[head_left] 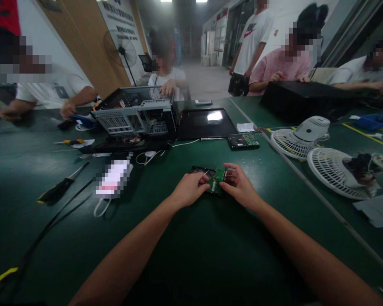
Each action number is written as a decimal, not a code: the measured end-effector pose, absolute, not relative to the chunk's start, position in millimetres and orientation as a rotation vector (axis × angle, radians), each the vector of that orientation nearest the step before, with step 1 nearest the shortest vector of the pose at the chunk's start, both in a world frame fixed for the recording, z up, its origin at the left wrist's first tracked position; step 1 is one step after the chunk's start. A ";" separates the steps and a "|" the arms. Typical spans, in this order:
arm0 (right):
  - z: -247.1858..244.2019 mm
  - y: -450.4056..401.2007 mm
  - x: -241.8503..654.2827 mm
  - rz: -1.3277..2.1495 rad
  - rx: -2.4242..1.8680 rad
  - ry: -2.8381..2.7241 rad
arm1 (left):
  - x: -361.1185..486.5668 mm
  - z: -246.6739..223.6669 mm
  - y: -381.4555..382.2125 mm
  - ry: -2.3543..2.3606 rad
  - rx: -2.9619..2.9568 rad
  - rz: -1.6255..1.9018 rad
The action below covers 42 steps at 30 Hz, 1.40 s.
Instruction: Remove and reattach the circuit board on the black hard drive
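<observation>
A green circuit board is tilted above a black drive casing at the middle of the bench. My right hand pinches the board's right side between thumb and fingers. At the board's left edge, my left hand has its thumb and fingers closed, with a thin pale piece showing at the fingertips; what it is cannot be made out. Behind my hands lies a second drive with its green board facing up.
An opened computer case and a black panel stand beyond my hands. A phone and a screwdriver lie left. White fan grilles lie right. People sit around the green bench.
</observation>
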State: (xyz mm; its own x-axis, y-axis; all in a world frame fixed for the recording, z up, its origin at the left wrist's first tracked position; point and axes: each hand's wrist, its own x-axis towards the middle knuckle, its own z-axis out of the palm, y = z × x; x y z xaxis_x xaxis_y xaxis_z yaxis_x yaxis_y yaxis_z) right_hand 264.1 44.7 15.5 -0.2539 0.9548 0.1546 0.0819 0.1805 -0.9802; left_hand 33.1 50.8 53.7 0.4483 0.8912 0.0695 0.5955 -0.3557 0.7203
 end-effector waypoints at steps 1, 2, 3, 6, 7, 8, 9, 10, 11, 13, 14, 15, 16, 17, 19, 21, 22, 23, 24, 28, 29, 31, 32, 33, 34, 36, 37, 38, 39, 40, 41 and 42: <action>15.3 44.9 264.2 1.173 -1.036 -1.575 | 33.5 53.2 50.6 1.239 2.082 0.609; 15.0 45.2 264.4 1.139 -1.046 -1.602 | 33.9 52.7 50.4 1.241 2.084 0.607; 14.5 45.5 264.7 1.102 -1.060 -1.626 | 34.4 52.1 50.1 1.246 2.090 0.605; 12.9 46.3 266.5 0.975 -1.131 -1.691 | 35.7 50.5 49.8 1.277 2.147 0.608; 12.6 46.5 267.4 0.928 -1.164 -1.714 | 36.1 50.1 49.8 1.289 2.179 0.612; 12.4 46.6 268.5 0.880 -1.196 -1.736 | 36.4 49.8 49.9 1.296 2.216 0.615; 12.4 46.8 269.7 0.832 -1.224 -1.757 | 36.5 49.4 50.0 1.304 2.251 0.619; 12.4 46.9 271.0 0.788 -1.245 -1.779 | 36.6 48.9 50.0 1.310 2.280 0.621; 12.3 47.2 272.3 0.748 -1.261 -1.801 | 36.7 48.3 50.1 1.316 2.301 0.624; 11.5 48.2 274.7 0.686 -1.284 -1.844 | 36.6 46.5 50.1 1.331 2.323 0.622; 10.7 48.8 275.7 0.665 -1.299 -1.864 | 36.6 45.3 50.2 1.336 2.330 0.617; 9.7 49.6 276.5 0.648 -1.314 -1.880 | 36.6 44.1 50.2 1.340 2.335 0.612; 8.4 50.3 277.3 0.637 -1.328 -1.891 | 36.6 42.8 50.3 1.342 2.339 0.608; 7.1 51.1 277.9 0.630 -1.339 -1.901 | 36.7 41.8 50.4 1.345 2.344 0.605; 4.3 52.7 279.0 0.631 -1.352 -1.915 | 36.9 41.1 50.4 1.352 2.357 0.585; 2.0 54.0 279.8 0.649 -1.362 -1.925 | 37.3 43.0 50.0 1.393 2.372 0.539; 1.3 54.5 280.2 0.660 -1.367 -1.927 | 37.5 45.0 49.6 1.423 2.381 0.505; 0.7 55.0 280.5 0.670 -1.370 -1.929 | 37.7 47.5 49.0 1.453 2.391 0.471; 0.4 55.3 280.7 0.679 -1.371 -1.932 | 37.8 50.5 48.3 1.470 2.401 0.439; 0.5 55.9 281.0 0.703 -1.375 -1.937 | 37.3 61.5 44.7 1.393 2.422 0.321; 0.4 56.0 281.0 0.708 -1.376 -1.937 | 37.0 62.9 43.8 1.349 2.419 0.302; 0.1 56.1 281.1 0.713 -1.379 -1.939 | 36.3 63.6 42.3 1.261 2.421 0.281; -0.1 56.2 281.2 0.712 -1.379 -1.942 | 36.0 63.1 41.7 1.231 2.427 0.271; -0.4 56.3 281.2 0.711 -1.378 -1.945 | 35.7 62.3 41.2 1.215 2.434 0.258; -0.6 56.3 281.2 0.709 -1.379 -1.946 | 35.5 61.5 40.8 1.212 2.441 0.241; -0.9 56.2 281.2 0.707 -1.381 -1.943 | 35.2 60.6 40.4 1.221 2.455 0.211; -0.8 56.1 281.2 0.710 -1.381 -1.941 | 35.1 60.7 40.2 1.222 2.461 0.200; -0.6 56.0 281.3 0.715 -1.378 -1.939 | 35.1 61.1 40.1 1.223 2.466 0.191; -0.4 55.8 281.5 0.720 -1.375 -1.939 | 35.1 61.8 39.9 1.223 2.469 0.184; -0.1 55.7 281.7 0.724 -1.371 -1.937 | 35.1 62.6 39.8 1.218 2.471 0.177; 0.2 55.6 282.0 0.729 -1.366 -1.937 | 35.1 63.4 39.7 1.216 2.471 0.173; 0.4 55.6 282.3 0.733 -1.363 -1.935 | 35.2 63.9 39.6 1.213 2.470 0.171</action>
State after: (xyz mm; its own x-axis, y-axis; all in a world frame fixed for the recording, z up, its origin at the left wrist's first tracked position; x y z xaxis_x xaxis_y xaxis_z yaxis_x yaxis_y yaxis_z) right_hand 282.3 55.6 0.4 -0.2465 0.9503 0.1900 0.5856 0.3023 -0.7522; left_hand 35.2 39.6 63.9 0.6197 0.7827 -0.0577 0.7361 -0.5542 0.3886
